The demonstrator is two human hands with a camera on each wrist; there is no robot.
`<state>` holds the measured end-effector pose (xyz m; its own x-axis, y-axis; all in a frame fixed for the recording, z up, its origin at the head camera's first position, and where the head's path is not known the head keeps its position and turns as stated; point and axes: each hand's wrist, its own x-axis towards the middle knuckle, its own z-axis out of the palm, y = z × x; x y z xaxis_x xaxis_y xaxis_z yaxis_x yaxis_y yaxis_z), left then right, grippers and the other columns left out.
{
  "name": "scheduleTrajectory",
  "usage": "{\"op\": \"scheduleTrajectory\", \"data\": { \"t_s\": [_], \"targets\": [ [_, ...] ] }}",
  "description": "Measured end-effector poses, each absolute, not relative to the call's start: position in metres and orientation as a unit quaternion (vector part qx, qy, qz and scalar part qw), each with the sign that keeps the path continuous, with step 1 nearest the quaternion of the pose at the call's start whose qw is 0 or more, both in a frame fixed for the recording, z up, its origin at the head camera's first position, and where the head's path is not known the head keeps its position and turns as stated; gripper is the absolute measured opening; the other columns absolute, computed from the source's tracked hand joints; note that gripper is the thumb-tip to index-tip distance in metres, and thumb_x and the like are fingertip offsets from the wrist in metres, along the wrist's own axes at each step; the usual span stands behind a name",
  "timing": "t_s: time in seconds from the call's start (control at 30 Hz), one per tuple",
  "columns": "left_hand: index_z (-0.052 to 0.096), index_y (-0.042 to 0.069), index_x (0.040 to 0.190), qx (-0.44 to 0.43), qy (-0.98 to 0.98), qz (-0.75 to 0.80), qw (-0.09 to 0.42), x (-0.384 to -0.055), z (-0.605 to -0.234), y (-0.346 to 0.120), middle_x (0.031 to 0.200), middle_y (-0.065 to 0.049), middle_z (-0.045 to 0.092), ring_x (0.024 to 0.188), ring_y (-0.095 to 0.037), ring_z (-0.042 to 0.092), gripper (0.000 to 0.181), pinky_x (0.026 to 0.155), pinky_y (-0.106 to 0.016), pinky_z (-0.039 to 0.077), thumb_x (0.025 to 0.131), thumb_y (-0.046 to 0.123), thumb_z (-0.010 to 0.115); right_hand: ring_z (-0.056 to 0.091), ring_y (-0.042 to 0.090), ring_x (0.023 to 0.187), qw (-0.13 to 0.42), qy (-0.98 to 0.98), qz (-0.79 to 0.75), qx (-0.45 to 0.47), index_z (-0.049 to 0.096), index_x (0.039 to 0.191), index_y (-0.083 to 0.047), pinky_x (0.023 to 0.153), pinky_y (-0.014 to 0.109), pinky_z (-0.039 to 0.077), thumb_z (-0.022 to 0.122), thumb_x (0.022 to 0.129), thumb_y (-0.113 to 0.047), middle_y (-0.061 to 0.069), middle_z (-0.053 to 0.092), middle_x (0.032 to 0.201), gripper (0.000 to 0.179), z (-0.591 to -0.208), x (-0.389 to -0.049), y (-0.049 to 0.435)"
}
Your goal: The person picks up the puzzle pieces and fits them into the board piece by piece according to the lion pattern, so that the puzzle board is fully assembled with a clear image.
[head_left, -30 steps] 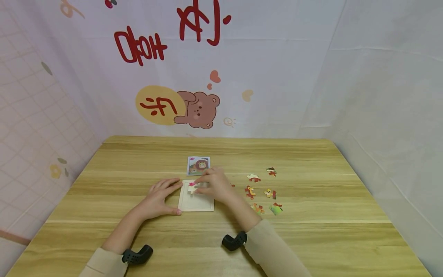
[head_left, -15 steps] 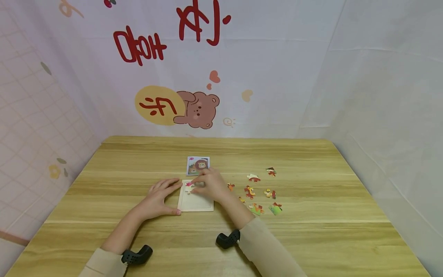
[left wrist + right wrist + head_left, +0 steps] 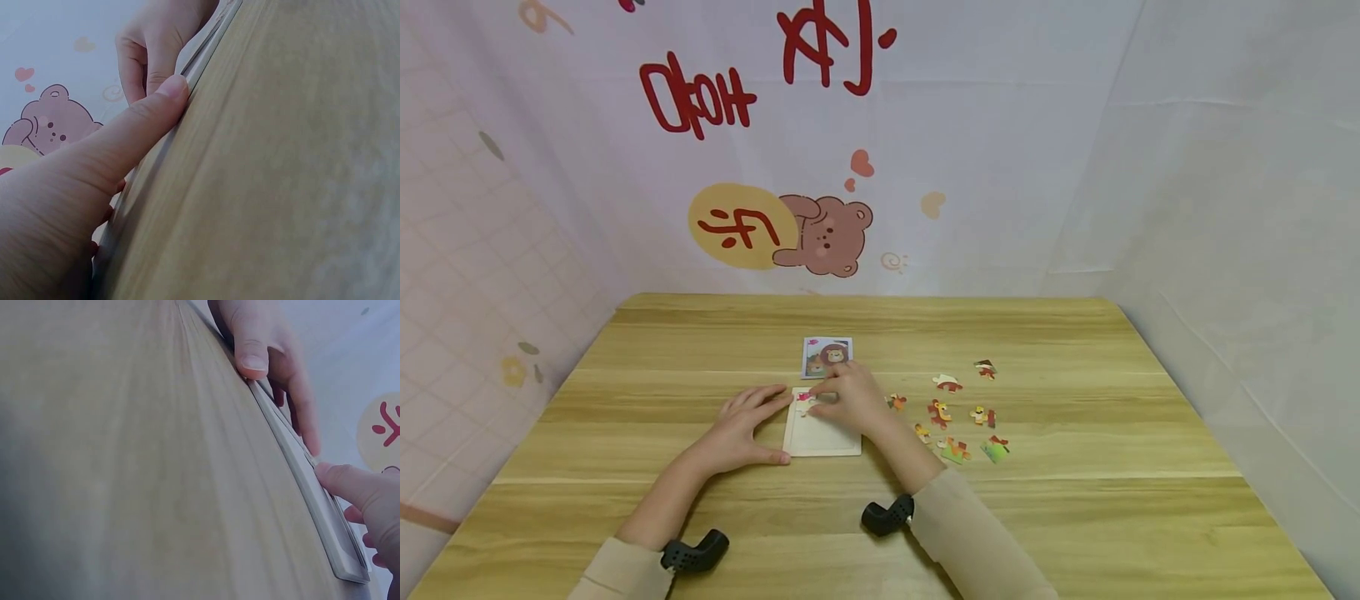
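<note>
A small pale square puzzle tray lies on the table in the head view. My left hand rests at its left side, fingers spread and fairly straight, the thumb touching the lower left corner. My right hand reaches over the tray from the right. Its thumb and index finger pinch a jigsaw piece with a pink patch at the upper left corner of the tray; the fingers partly cover it. In the right wrist view, the right thumb is at the tray's edge, and the piece is hard to make out.
Behind the tray lies a picture card with a lion on it. Several loose jigsaw pieces are scattered to the right of the tray on the wooden table. A printed cloth hangs behind the table.
My right hand has moved slightly left, taking the pink-patched jigsaw piece to the tray's upper left corner. My left hand stays at the tray's side. The head view has shifted a little.
</note>
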<state>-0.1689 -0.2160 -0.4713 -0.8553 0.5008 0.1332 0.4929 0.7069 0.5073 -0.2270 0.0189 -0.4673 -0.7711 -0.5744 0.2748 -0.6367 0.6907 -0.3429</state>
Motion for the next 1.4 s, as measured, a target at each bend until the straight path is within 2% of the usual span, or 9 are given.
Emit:
{"op": "scheduleTrajectory", "data": {
  "t_s": [0.33,0.73,1.0,1.17,1.4],
  "targets": [
    [0.046,0.01,0.144,0.269,0.925,0.269,0.008,-0.169,-0.47,-0.216,0.151,-0.014,0.032,0.135,-0.042,0.022,0.096,0.1,-0.067,0.011,0.069,0.063,0.074,0.049,0.011,0.096,0.059,-0.92,0.216,0.321,0.077,0.102,-0.03,0.086,0.03,0.039,0.074,0.081,-0.045,-0.006,0.061,0.104,0.026,-0.466,-0.228,0.016],
    [0.046,0.011,0.144,0.264,0.927,0.267,0.006,-0.168,-0.472,-0.217,0.151,-0.012,0.033,0.136,-0.039,0.023,0.096,0.101,-0.065,0.013,0.069,0.064,0.074,0.047,0.009,0.086,0.056,-0.917,0.2,0.341,0.077,0.101,-0.03,0.081,0.028,0.038,0.072,0.082,-0.047,-0.008,0.057,0.095,0.025,-0.463,-0.228,0.018],
    [0.046,0.012,0.144,0.265,0.928,0.261,0.003,-0.169,-0.47,-0.216,0.15,-0.012,0.033,0.135,-0.039,0.024,0.097,0.102,-0.065,0.013,0.068,0.066,0.073,0.054,0.015,0.095,0.087,-0.9,0.237,0.355,0.077,0.104,-0.021,0.086,0.033,0.042,0.077,0.08,-0.039,-0.001,0.064,0.105,0.03,-0.458,-0.225,0.027],
    [0.046,0.012,0.144,0.263,0.929,0.26,0.005,-0.17,-0.471,-0.215,0.15,-0.012,0.033,0.136,-0.04,0.024,0.098,0.102,-0.064,0.013,0.067,0.068,0.072,0.056,0.016,0.095,0.107,-0.892,0.247,0.364,0.077,0.103,-0.017,0.085,0.033,0.042,0.079,0.078,-0.035,0.0,0.065,0.102,0.03,-0.452,-0.223,0.039],
    [0.046,0.013,0.144,0.257,0.93,0.261,0.007,-0.17,-0.472,-0.214,0.15,-0.011,0.034,0.136,-0.039,0.023,0.099,0.102,-0.064,0.013,0.067,0.068,0.073,0.05,0.015,0.089,0.093,-0.896,0.26,0.348,0.077,0.104,-0.018,0.08,0.032,0.04,0.08,0.078,-0.036,-0.003,0.061,0.097,0.032,-0.443,-0.219,0.063]
  ]
}}
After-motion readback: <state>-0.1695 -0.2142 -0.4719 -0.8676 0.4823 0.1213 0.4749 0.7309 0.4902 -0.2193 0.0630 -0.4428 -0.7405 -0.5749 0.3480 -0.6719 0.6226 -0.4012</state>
